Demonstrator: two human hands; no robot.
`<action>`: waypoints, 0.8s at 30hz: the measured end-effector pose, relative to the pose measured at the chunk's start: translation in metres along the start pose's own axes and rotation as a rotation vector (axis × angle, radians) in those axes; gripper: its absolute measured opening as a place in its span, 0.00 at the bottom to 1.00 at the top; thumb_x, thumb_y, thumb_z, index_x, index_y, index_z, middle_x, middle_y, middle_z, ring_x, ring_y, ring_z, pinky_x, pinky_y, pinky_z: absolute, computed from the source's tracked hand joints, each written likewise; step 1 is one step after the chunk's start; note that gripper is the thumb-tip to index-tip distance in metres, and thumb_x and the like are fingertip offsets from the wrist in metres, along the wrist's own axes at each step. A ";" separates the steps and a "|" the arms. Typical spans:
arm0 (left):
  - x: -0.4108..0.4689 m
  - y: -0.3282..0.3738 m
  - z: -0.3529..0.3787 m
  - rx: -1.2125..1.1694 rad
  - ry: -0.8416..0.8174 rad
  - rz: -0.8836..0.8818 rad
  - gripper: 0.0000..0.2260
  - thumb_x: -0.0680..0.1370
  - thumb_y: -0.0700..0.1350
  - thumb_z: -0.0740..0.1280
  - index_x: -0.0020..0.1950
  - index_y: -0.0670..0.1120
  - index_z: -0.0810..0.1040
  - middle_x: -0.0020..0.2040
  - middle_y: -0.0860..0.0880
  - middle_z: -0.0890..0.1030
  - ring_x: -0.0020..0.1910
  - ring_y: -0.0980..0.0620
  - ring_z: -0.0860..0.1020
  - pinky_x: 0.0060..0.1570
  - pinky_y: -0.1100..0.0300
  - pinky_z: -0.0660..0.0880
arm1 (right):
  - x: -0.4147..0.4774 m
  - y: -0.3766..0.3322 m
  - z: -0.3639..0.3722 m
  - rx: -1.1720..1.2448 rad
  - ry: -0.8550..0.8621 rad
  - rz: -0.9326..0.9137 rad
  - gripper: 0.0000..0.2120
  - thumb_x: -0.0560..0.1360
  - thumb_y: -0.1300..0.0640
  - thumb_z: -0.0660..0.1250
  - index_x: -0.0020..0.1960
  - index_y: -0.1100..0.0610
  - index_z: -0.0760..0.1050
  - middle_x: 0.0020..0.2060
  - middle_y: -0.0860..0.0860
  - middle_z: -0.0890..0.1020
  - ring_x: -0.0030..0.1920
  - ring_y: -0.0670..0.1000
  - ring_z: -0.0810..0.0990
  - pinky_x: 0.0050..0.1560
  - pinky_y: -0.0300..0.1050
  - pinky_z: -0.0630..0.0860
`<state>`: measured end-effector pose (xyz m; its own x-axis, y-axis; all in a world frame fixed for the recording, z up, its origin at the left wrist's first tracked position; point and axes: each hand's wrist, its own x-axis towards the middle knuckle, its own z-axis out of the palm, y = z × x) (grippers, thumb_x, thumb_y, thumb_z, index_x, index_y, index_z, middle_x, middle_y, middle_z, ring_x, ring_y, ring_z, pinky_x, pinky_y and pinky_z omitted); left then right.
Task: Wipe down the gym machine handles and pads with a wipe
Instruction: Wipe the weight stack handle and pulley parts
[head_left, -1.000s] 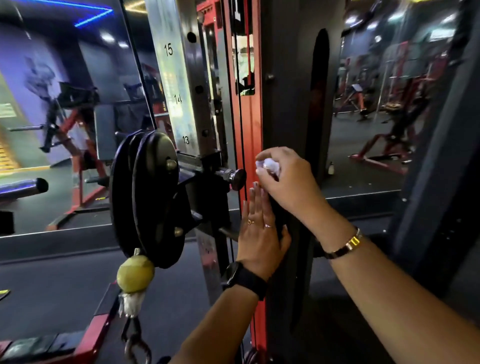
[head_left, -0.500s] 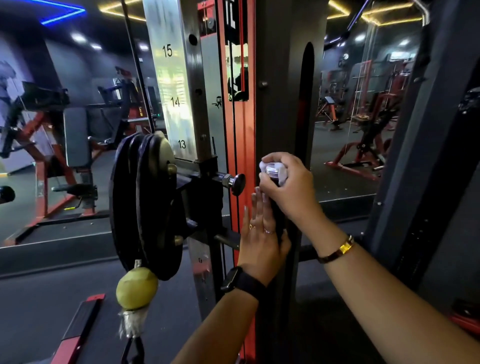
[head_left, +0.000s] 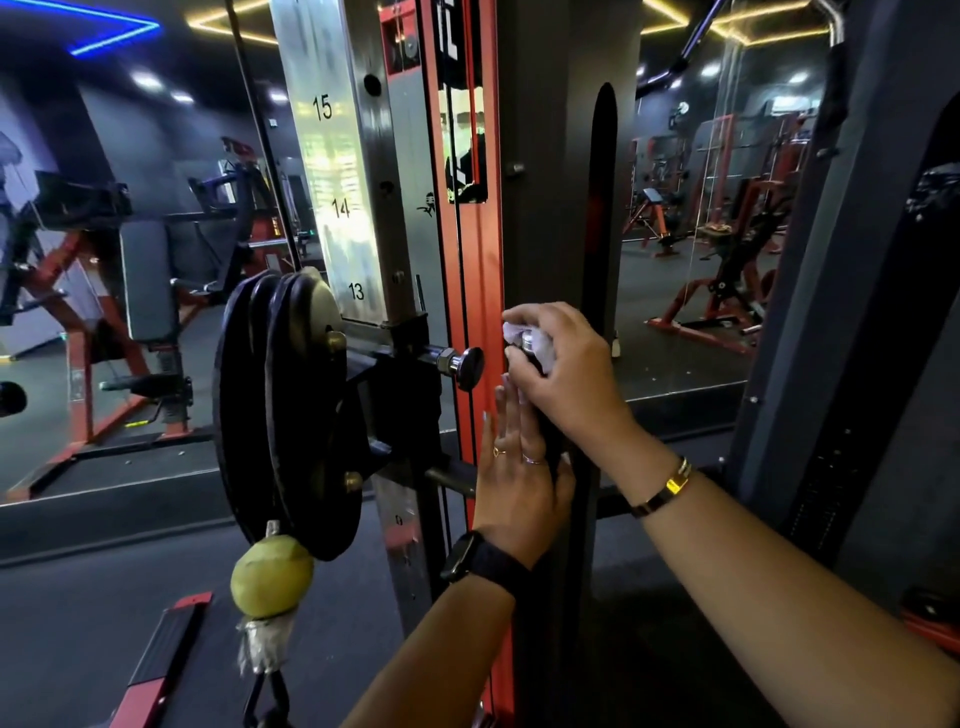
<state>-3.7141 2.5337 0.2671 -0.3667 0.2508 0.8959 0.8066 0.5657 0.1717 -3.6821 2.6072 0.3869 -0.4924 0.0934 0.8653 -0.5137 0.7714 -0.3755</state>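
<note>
One wipe (head_left: 541, 344), one black handle (head_left: 552, 446), two hands. Just 3 o'clock of centre, right hand (head_left: 566, 374) curls over the handle's chrome-capped top, gripping the white wipe round it. Left hand (head_left: 514, 483), at 5 o'clock, lies flat on the handle, fingers straight. One green ball (head_left: 271, 576) at 7 o'clock.

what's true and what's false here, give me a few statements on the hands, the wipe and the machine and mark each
The right hand grips a white wipe over the top of the black handle. True.
The left hand holds a spray bottle. False: its straight fingers rest against the black handle.
The steel upright shows 13, 14 and 15. True.
The yellow-green ball sits on top of the weight plates. False: it hangs below them.
The gold bracelet is on the left wrist. False: it is on the right; the left wears a black watch.
</note>
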 end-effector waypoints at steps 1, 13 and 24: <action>0.000 0.000 -0.001 -0.001 -0.001 0.004 0.41 0.76 0.49 0.60 0.78 0.43 0.34 0.76 0.37 0.54 0.78 0.52 0.41 0.73 0.47 0.54 | 0.003 -0.001 -0.001 -0.066 -0.036 -0.037 0.12 0.74 0.63 0.68 0.58 0.59 0.77 0.53 0.49 0.78 0.56 0.46 0.75 0.60 0.40 0.72; -0.031 -0.041 0.000 0.020 -0.122 0.143 0.40 0.79 0.56 0.59 0.79 0.45 0.37 0.79 0.46 0.46 0.77 0.47 0.55 0.68 0.45 0.67 | -0.072 0.045 -0.024 -0.557 -0.329 -0.629 0.32 0.77 0.73 0.58 0.77 0.62 0.50 0.76 0.58 0.55 0.76 0.58 0.54 0.73 0.53 0.61; -0.035 -0.047 -0.007 -0.025 -0.321 0.058 0.38 0.78 0.57 0.58 0.79 0.49 0.39 0.77 0.44 0.55 0.77 0.45 0.55 0.75 0.49 0.54 | -0.082 0.033 -0.004 -0.670 -0.177 -0.488 0.23 0.80 0.70 0.50 0.74 0.67 0.59 0.75 0.60 0.56 0.76 0.58 0.50 0.76 0.54 0.53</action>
<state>-3.7355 2.4930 0.2304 -0.4442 0.5193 0.7301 0.8401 0.5246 0.1381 -3.6559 2.6278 0.3048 -0.4553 -0.4039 0.7935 -0.1997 0.9148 0.3511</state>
